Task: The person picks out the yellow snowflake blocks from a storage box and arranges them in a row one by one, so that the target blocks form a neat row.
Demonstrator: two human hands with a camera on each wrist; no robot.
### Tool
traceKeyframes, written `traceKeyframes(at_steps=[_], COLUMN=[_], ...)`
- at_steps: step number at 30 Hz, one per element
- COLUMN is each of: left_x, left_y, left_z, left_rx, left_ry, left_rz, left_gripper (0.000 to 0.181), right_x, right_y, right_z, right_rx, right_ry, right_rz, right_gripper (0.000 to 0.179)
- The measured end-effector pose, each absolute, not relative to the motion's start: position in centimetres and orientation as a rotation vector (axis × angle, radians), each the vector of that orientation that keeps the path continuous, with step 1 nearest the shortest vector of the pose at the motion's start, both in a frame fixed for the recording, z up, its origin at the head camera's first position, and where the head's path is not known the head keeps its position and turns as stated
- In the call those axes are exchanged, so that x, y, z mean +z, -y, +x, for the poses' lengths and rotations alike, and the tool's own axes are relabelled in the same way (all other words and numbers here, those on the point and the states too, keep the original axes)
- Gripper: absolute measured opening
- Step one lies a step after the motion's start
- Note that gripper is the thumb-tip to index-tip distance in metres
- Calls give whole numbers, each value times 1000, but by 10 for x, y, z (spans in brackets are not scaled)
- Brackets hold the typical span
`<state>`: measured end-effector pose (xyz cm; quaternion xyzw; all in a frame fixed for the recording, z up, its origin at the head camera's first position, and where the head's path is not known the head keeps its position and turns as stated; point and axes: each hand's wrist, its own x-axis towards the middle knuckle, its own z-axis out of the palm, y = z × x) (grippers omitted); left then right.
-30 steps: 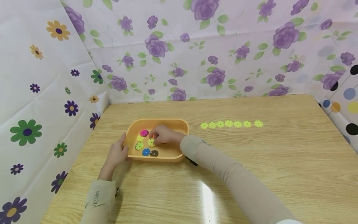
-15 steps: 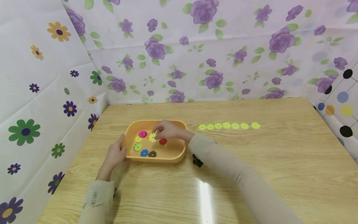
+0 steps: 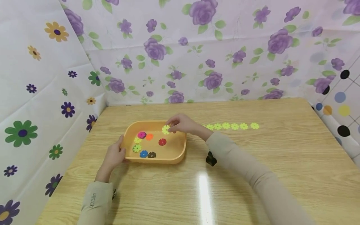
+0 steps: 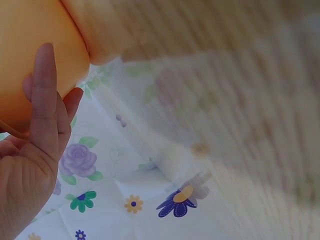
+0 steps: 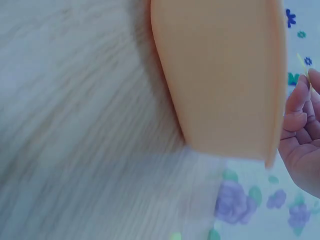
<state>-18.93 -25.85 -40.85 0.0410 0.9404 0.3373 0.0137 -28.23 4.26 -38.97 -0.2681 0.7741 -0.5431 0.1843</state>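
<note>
My right hand [image 3: 184, 124] pinches a yellow flower-shaped notched plastic disc [image 3: 166, 129] between thumb and fingers, above the right back part of a shallow orange plastic tray [image 3: 157, 161]. In the right wrist view the disc [image 5: 301, 65] appears edge-on at the fingertips. My left hand [image 3: 113, 154] holds the tray's left end, its thumb at the near rim; in the left wrist view its fingers [image 4: 45, 95] lie along the outer wall. Inside the tray lie a red disc [image 3: 162, 142], an orange one, a pink one, a blue disc [image 3: 143, 153], a dark brown one, and yellow and green ones.
A row of several yellow discs [image 3: 234, 126] runs rightward on the wooden table [image 3: 239, 193], its left end partly hidden by my right hand. Floral cloth [image 3: 168, 62] hangs behind the table, with patterned sheets at both sides.
My right hand has lifted the yellow disc from the tray's floor and moved right and back with it, uncovering the red and orange discs. The left hand keeps its hold on the tray.
</note>
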Motion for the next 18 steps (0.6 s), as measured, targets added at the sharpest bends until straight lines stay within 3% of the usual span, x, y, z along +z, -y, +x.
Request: traceKeyframes(at_steps=[18], left_x=[-410], left_y=[259], left_z=[-190], left_rx=[1078], left_ry=[-2877], left_rz=[93], left_gripper=[57], right_x=[-385], right_y=[-112], right_z=[-281], right_rx=[-1598], right_ry=[-2266], right_rz=[-623], right_gripper=[30])
